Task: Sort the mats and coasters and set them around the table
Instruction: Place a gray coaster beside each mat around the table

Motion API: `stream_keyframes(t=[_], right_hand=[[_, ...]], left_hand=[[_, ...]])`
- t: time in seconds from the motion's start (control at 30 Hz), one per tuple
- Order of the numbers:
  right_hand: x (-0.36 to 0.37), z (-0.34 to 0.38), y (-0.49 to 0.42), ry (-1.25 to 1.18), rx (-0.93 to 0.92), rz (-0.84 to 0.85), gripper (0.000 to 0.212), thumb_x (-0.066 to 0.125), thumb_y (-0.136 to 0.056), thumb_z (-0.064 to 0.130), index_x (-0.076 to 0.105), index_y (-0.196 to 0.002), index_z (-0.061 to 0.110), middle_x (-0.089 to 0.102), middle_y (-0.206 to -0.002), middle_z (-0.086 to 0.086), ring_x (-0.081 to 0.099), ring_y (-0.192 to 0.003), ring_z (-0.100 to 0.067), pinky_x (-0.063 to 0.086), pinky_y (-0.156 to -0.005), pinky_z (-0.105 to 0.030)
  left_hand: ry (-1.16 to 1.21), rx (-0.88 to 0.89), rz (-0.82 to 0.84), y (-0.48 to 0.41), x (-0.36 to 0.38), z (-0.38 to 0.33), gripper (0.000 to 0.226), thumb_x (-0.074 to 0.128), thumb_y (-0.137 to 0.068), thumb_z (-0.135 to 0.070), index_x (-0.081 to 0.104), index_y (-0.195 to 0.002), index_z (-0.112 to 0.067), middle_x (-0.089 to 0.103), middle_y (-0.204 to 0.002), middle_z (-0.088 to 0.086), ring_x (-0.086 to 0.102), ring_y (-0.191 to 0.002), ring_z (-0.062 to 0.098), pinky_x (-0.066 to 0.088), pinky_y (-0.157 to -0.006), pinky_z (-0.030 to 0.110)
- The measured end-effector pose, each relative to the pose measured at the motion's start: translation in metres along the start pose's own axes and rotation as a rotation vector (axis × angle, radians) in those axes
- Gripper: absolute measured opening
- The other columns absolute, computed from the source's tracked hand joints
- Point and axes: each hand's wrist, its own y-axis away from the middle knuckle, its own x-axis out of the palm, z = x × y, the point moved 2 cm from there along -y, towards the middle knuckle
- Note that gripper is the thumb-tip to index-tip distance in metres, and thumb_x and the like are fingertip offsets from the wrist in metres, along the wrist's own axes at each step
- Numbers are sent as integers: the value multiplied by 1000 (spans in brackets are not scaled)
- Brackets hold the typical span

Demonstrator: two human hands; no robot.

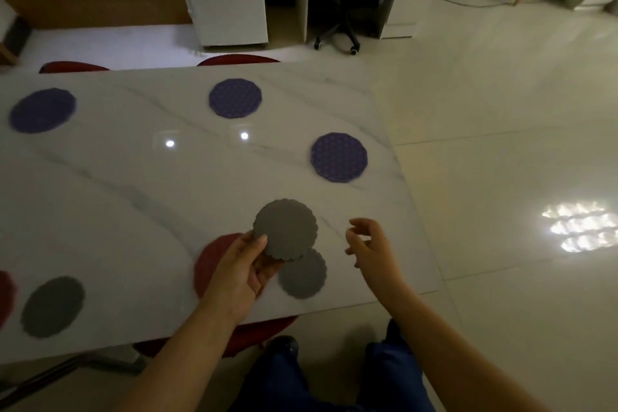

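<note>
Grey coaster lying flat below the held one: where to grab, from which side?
Pinch the flat grey coaster at its scalloped rim on the right side, using the open right hand beside it. It lies thin and flat on the table, so probably only the rim gives purchase; its upper-left part is hidden behind the held coaster in the left hand.

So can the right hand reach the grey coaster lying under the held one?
Probably yes. The right hand hovers open beside that grey coaster with nothing between them; the left hand and its held coaster only overlap its far edge.
</note>
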Motion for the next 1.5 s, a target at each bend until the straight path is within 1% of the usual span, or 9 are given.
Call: stream_keyframes(t=[0.17, 0.3, 0.47, 0.67, 0.83, 0.97, 1.17, 1.3, 1.5], right_hand=[[-56, 26, -38, 85, -149, 208, 37, 47, -94, 35, 47, -130, 28, 56, -122, 5, 59, -101, -11, 55, -85, -35], [-124, 26, -75, 283, -230, 298, 47, 50, -93, 35, 42, -138, 22, 50, -133, -3, 57, -106, -16, 52, -93, -42], [-208, 28, -115, 349, -258, 340, 46, 51, -94, 29, 44, -137, 18, 50, -133, -7, 58, -106, -20, 51, -94, -40], [-259, 32, -149, 308, -347, 424, 36, 56, -91, 29, 52, -126, 29, 57, -114, 13, 58, -94, -4, 48, -80, -21], [-264, 48, -199, 291, -310, 410, 16, 65, -85, 27, 56, -98, 28, 64, -85, 13, 63, -72, -3, 46, -57, -14], [-249, 68, -251, 358, -333, 449, 10, 65, -85, 28, 57, -91, 28, 62, -82, 14, 62, -65, 1, 41, -47, -9], [-222, 112, -332, 462, -414, 536, 10, 62, -87, 31, 52, -89, 30, 58, -84, 15, 58, -72, 1, 39, -57, -11], [-199, 145, -381, 412, -418, 626, 12, 62, -87, 27, 52, -85, 31, 62, -88, 7, 63, -79, -9, 52, -65, -21], [-162, 176, -436, 132, -177, 805, 10, 64, -87, 14, 60, -94, 20, 70, -90, -4, 70, -78, -14, 56, -60, -18]], left_hand=[[-29, 67, -55, -24, 88, 37, 25, 60, -87, -14, 61, -112, -12, 75, -96, 10, 74, -82, 24, 58, -61, 28], [62, 138, -96, -36, 167, 76, 37, 64, -82, -16, 58, -118, -9, 71, -108, 16, 73, -89, 28, 59, -66, 29], [147, 175, -102, -47, 252, 116, 44, 64, -82, -16, 54, -124, -8, 73, -107, 15, 72, -93, 30, 59, -69, 32], [148, 217, -173, -67, 299, 128, 46, 65, -81, -17, 53, -124, -11, 73, -106, 15, 71, -97, 31, 59, -70, 32], [176, 251, -187, -103, 321, 122, 51, 65, -78, -20, 51, -126, -9, 71, -110, 18, 69, -101, 34, 60, -74, 35], [229, 325, -275, -146, 327, 112, 49, 66, -79, -23, 52, -124, -11, 72, -108, 17, 69, -100, 33, 60, -71, 33], [297, 391, -368, -214, 331, 70, 45, 62, -77, -29, 55, -118, -9, 69, -111, 18, 71, -95, 29, 59, -68, 32], [356, 435, -419, -238, 331, 42, 46, 62, -81, -24, 53, -122, -5, 71, -106, 19, 71, -95, 31, 60, -70, 34], [496, 547, -675, -242, 309, 10, 25, 53, -95, -14, 56, -120, -11, 73, -105, 10, 73, -90, 23, 61, -69, 33]])
